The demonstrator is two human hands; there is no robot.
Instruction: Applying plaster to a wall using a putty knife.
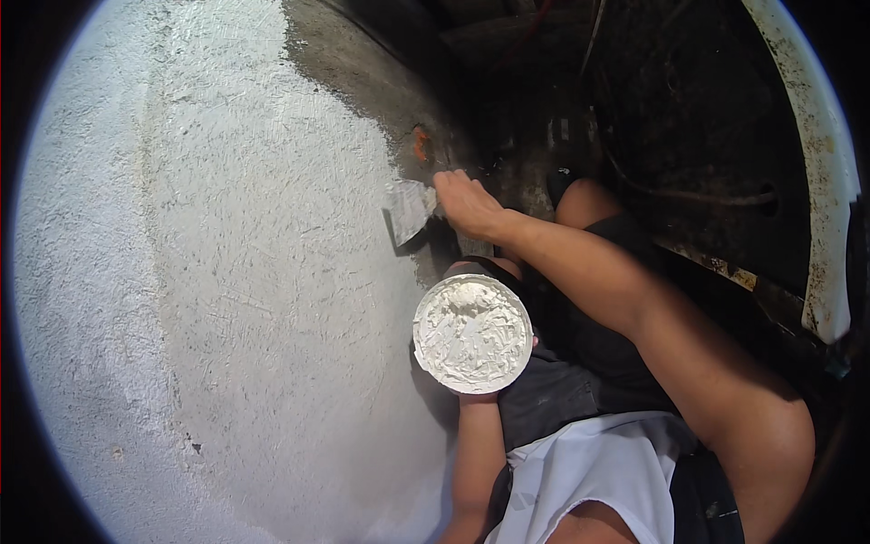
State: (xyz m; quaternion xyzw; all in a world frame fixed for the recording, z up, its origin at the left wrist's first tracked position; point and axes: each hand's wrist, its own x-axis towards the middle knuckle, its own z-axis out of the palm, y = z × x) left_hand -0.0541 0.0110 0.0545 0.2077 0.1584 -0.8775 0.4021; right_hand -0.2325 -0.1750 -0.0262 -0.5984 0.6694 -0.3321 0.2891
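My right hand (467,201) is closed round the handle of a putty knife (410,212). White filler coats the knife's wide blade, which lies at or very close to the wall, by the border between white and bare grey. A round tub (420,358) full of thick white filler (471,335) rests on my left hand (478,398), in front of my lap. The tub hides most of that hand; only its wrist side and a fingertip at the right rim show. The filler's surface is ridged, with a scooped hollow toward the far side.
A rough wall (272,227) fills the left, mostly covered white. Bare grey concrete (362,54) with an orange mark (420,143) shows at the top. On the right, a stained white curved rim (820,181) edges a dark area with a thin hose (698,195). My bent legs are close by.
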